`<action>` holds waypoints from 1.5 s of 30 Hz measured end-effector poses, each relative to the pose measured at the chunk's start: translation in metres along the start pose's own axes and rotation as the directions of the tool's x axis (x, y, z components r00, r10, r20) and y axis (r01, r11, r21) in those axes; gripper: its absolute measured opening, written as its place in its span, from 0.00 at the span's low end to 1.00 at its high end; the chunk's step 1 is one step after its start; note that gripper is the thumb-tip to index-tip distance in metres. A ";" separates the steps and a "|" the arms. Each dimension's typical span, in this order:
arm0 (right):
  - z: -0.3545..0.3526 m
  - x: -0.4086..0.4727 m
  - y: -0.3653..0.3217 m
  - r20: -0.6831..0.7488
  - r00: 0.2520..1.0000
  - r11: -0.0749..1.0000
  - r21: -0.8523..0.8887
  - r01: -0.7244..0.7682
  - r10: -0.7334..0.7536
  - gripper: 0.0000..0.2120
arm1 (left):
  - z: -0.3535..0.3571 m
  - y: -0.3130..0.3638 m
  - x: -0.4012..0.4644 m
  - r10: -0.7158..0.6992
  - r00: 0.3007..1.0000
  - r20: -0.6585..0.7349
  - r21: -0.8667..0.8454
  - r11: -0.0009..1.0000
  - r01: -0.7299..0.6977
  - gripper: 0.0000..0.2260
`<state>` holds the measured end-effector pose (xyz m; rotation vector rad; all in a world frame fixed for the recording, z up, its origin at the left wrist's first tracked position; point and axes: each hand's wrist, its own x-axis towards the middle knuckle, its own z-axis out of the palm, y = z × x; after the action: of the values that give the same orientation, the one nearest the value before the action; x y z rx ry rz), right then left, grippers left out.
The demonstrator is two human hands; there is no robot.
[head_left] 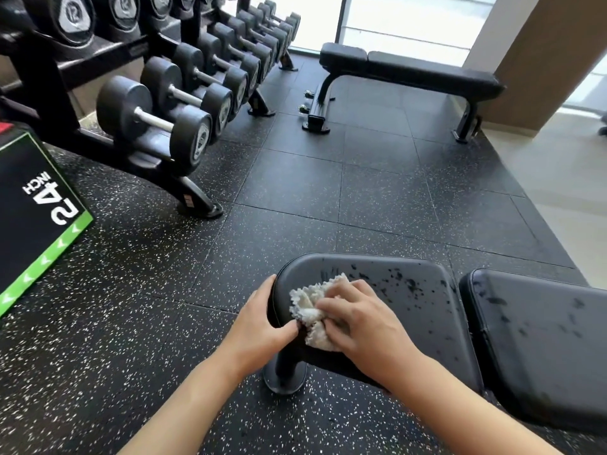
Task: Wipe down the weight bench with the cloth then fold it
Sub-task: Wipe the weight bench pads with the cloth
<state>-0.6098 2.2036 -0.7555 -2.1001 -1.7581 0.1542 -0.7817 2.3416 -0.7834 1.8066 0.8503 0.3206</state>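
- We're at the near end of the weight bench [410, 307] now, low in the view at about five o'clock, its dark pad flecked with darker spots that look like wet drops or grime.
- The cloth [312, 310] — white, fluffy, bunched into a wad — sits on the left end of that seat pad, right between our two hands.
- Right hand [364, 326]: its fingers [331, 305] are curled over the wad and bear down on it, gripping it against the pad.
- Left hand [259, 320]: palm wrapped around the rounded end of the pad at nine o'clock from the cloth, thumb touching the cloth's edge; whether it pinches the fabric, we cannot tell.
- Handling, as we judge it: the cloth is light, soft and floppy, nothing fragile about it. It will bunch under pressure, so a flat palm spreads it better for wiping — and for the fold, we'd take it by two corners.
- The pad looks smooth and firm; the bench should stay put.
- Writing to read: the black box [36, 218] with green trim at nine o'clock says "24 INCH", upside down to us. On the dumbbell rack [157, 119] at eleven o'clock, the top dumbbell ends read "12".
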 end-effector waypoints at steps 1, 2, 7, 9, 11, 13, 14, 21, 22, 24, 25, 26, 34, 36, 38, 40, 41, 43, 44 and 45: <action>0.000 0.008 0.004 -0.002 1.000 1.000 -0.008 -0.004 0.004 0.07 | 0.000 -0.001 0.001 0.001 1.000 -0.007 0.012 1.000 -0.001 0.32; 0.001 0.019 0.008 -0.015 1.000 1.000 -0.016 -0.018 0.018 0.07 | 0.000 -0.001 0.001 -0.003 1.000 -0.012 0.024 1.000 0.004 0.35; 0.007 0.085 0.020 -0.051 0.992 0.993 -0.017 -0.119 0.118 0.11 | -0.005 -0.005 0.004 0.006 1.000 0.015 0.022 1.000 -0.006 0.38; 0.011 0.089 0.017 -0.048 0.993 0.993 -0.019 -0.113 0.112 0.11 | -0.009 -0.009 0.008 0.011 0.999 0.051 0.013 1.000 -0.012 0.39; 0.011 0.073 0.012 -0.059 0.995 0.997 -0.001 -0.081 0.080 0.10 | -0.015 -0.013 0.011 0.010 0.995 0.097 0.012 1.000 -0.011 0.40; 0.010 0.047 0.005 -0.058 0.998 0.999 0.025 -0.036 0.038 0.08 | -0.020 -0.016 0.015 0.010 0.990 0.140 0.011 1.000 -0.012 0.40; 0.009 0.032 0.002 -0.051 0.999 0.999 0.035 -0.012 0.014 0.07 | -0.022 -0.017 0.016 0.010 0.988 0.155 0.016 1.000 -0.013 0.40; -0.001 -0.013 0.016 -0.003 0.997 0.996 0.046 0.073 -0.073 0.08 | -0.030 -0.022 0.023 0.034 0.977 0.208 0.052 0.998 -0.046 0.42; -0.001 -0.004 0.021 -0.017 0.999 0.998 0.042 0.042 -0.042 0.08 | -0.030 -0.022 0.023 0.043 0.977 0.208 0.065 0.996 -0.057 0.42; 0.000 0.023 0.029 -0.069 0.997 0.998 0.051 -0.043 0.047 0.08 | -0.031 -0.019 0.023 0.062 0.978 0.199 0.090 0.993 -0.081 0.41; 0.002 0.039 0.029 -0.091 0.992 0.995 0.055 -0.078 0.083 0.08 | -0.031 -0.018 0.022 0.068 0.979 0.191 0.100 0.991 -0.088 0.41; 0.006 0.054 0.027 -0.105 0.989 0.994 0.051 -0.100 0.105 0.08 | -0.031 -0.017 0.021 0.071 0.981 0.182 0.103 0.991 -0.091 0.41; 0.015 0.022 -0.014 -0.004 0.999 0.995 0.091 0.040 -0.040 0.09 | -0.031 -0.023 0.010 0.104 0.986 0.126 0.196 0.972 -0.128 0.39; 0.004 -0.013 -0.002 -0.001 0.998 0.994 0.081 0.069 -0.070 0.08 | -0.035 -0.024 0.013 0.120 0.985 0.122 0.239 0.960 -0.146 0.45; -0.007 -0.031 0.019 -0.021 0.999 0.997 0.062 0.035 -0.034 0.09 | -0.036 -0.025 0.017 0.134 0.983 0.127 0.259 0.952 -0.163 0.47; -0.013 -0.025 0.037 -0.056 0.997 0.998 0.052 -0.045 0.048 0.10 | -0.037 -0.025 0.021 0.143 0.980 0.142 0.274 0.945 -0.177 0.47; -0.014 -0.013 0.043 -0.080 0.992 0.994 0.058 -0.091 0.096 0.11 | -0.038 -0.025 0.023 0.145 0.978 0.147 0.279 0.943 -0.182 0.47; -0.010 0.018 0.046 -0.126 0.980 0.986 0.071 -0.147 0.156 0.11 | -0.041 -0.024 0.027 0.157 0.976 0.151 0.293 0.936 -0.195 0.47; -0.006 0.033 0.044 -0.137 0.977 0.985 0.073 -0.156 0.165 0.11 | -0.042 -0.022 0.029 0.156 0.976 0.152 0.297 0.935 -0.195 0.46; -0.001 0.047 0.039 -0.141 0.976 0.985 0.072 -0.155 0.164 0.10 | -0.043 -0.021 0.031 0.153 0.976 0.154 0.300 0.934 -0.193 0.45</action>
<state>-0.5636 2.2435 -0.7609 -2.1502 -1.4833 0.0935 -0.7935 2.3971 -0.7908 2.1814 0.6795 0.1850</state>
